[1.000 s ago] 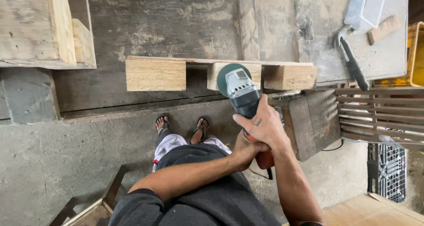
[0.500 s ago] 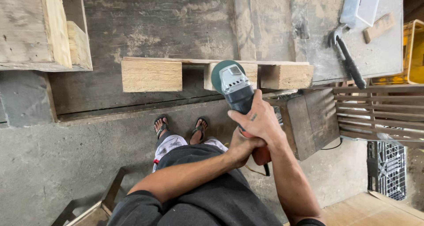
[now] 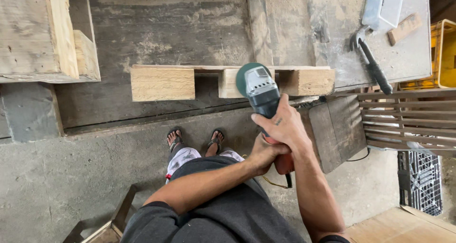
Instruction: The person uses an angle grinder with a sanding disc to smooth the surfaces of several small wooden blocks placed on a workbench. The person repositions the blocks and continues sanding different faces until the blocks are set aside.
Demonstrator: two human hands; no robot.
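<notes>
Both my hands hold an angle grinder point(image 3: 259, 91) with a green disc guard and dark body. My right hand point(image 3: 285, 126) wraps the body from above. My left hand point(image 3: 263, 153) grips the red rear handle below it. The grinder's head sits against the middle block of a small wooden pallet piece point(image 3: 161, 83) that lies on the edge of a worn workbench point(image 3: 190, 29). The pallet piece has three pale blocks under a thin board.
A claw hammer point(image 3: 373, 65), a wood scrap point(image 3: 403, 28) and a pale blue box point(image 3: 382, 5) lie on the bench at right. A larger pallet point(image 3: 42, 34) sits at left. A slatted rack point(image 3: 408, 119), a yellow crate point(image 3: 444, 53) and a black crate point(image 3: 420, 181) stand right.
The grinder and both hands have stayed on the middle block, shifting only slightly. The view has drifted a little.
</notes>
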